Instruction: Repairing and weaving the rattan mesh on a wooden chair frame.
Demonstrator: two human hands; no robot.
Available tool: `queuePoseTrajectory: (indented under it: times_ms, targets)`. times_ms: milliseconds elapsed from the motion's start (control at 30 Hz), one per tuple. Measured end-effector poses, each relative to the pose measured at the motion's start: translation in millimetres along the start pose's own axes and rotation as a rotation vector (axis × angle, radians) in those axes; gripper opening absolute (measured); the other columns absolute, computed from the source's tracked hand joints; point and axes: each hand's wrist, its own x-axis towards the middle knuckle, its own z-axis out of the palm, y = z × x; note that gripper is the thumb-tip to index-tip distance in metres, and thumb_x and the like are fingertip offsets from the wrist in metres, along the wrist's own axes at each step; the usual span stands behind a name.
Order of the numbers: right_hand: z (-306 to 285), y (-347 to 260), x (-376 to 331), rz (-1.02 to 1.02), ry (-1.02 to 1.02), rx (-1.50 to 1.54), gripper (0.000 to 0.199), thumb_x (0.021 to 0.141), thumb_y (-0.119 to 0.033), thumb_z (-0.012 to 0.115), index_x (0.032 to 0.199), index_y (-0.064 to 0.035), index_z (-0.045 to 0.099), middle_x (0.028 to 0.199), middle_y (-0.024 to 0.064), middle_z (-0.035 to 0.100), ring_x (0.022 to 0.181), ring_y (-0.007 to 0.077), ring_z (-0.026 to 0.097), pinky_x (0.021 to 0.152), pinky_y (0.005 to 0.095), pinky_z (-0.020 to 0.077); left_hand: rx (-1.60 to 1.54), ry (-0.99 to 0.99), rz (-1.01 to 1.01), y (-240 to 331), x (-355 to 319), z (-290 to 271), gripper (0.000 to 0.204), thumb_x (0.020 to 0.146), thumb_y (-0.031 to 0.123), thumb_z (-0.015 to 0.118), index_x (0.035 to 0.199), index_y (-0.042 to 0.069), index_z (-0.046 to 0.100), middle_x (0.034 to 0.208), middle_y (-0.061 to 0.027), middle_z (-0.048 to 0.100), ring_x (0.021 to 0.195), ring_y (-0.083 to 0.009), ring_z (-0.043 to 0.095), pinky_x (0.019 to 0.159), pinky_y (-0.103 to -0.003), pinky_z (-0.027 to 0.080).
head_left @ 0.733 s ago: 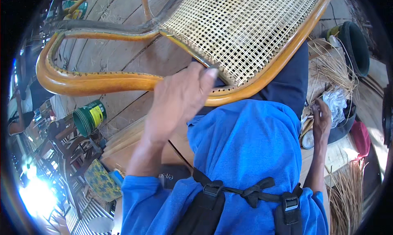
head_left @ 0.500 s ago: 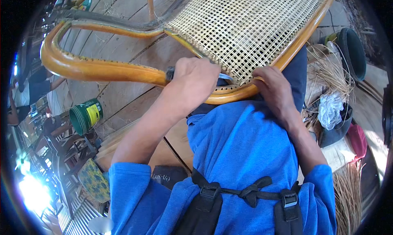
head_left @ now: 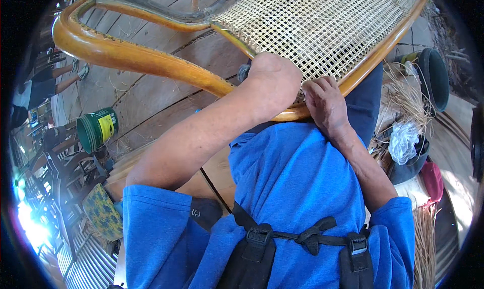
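Grip L: left hand (head_left: 275, 85) fisted at front rim of woven cane seat (head_left: 322, 27); held item can't be told.
Grip R: right hand (head_left: 326, 105) curled, fingertips pressed on weave edge.
Seat: rested across lap, wooden frame (head_left: 136, 57).
Nearby: green bucket (head_left: 97, 130) on plank floor.

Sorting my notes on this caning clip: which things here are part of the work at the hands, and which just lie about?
In the work: left hand; right hand; woven cane seat; wooden chair frame.

Lying about: green bucket; loose cane strands; white plastic bag; dark tub.
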Motion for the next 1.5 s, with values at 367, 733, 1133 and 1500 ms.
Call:
queuePoseTrajectory:
  times_ms: [367, 733, 1133, 1500]
  targets:
    - [-7.4, -6.9, -3.2, -0.016, -0.099, -0.117, 0.013, 0.075, -0.007, 0.063, 0.086, -0.0050, 0.057, 0.083, 0.0115, 0.055, 0.084, 0.0306, 0.053, 0.078, 0.0403, 0.0474, 0.038, 0.064, 0.136, -3.4, 7.5, -2.2, 0.017, 0.078, 0.010, 0.057, 0.080, 0.005, 0.074, 0.079, -0.0139, 0.071, 0.079, -0.0271, 0.070, 0.069, -0.039, 0.055]
    - [-2.9, -12.1, 0.7, 0.069, -0.167, -0.203, 0.009, 0.075, -0.008, 0.061, 0.083, -0.0044, 0.057, 0.082, 0.0124, 0.056, 0.083, 0.0318, 0.055, 0.077, 0.0407, 0.0474, 0.140, 0.105, 0.164, 1.2, 2.7, 7.1, 0.013, 0.078, 0.013, 0.061, 0.080, 0.009, 0.074, 0.078, -0.0108, 0.071, 0.075, -0.0243, 0.070, 0.066, -0.037, 0.055]
    - [2.0, -20.1, 5.0, 0.373, -0.133, -0.168, 0.009, 0.083, -0.015, 0.057, 0.080, -0.0075, 0.060, 0.082, 0.0137, 0.063, 0.084, 0.0333, 0.061, 0.074, 0.0470, 0.0468, 0.230, 0.185, 0.131, -2.2, -2.4, 20.2, 0.012, 0.078, 0.011, 0.061, 0.079, 0.010, 0.073, 0.077, -0.0099, 0.071, 0.074, -0.0222, 0.071, 0.060, -0.034, 0.055]
    - [-7.3, -25.4, 24.4, 0.506, -0.340, -0.219, 0.016, 0.082, -0.015, 0.055, 0.080, -0.0039, 0.066, 0.085, 0.0179, 0.068, 0.087, 0.0350, 0.064, 0.076, 0.0475, 0.0490, -0.192, 0.169, -0.002, -11.3, 4.1, 38.8, 0.016, 0.079, 0.015, 0.060, 0.079, 0.005, 0.072, 0.077, -0.0158, 0.069, 0.076, -0.0309, 0.070, 0.066, -0.041, 0.055]
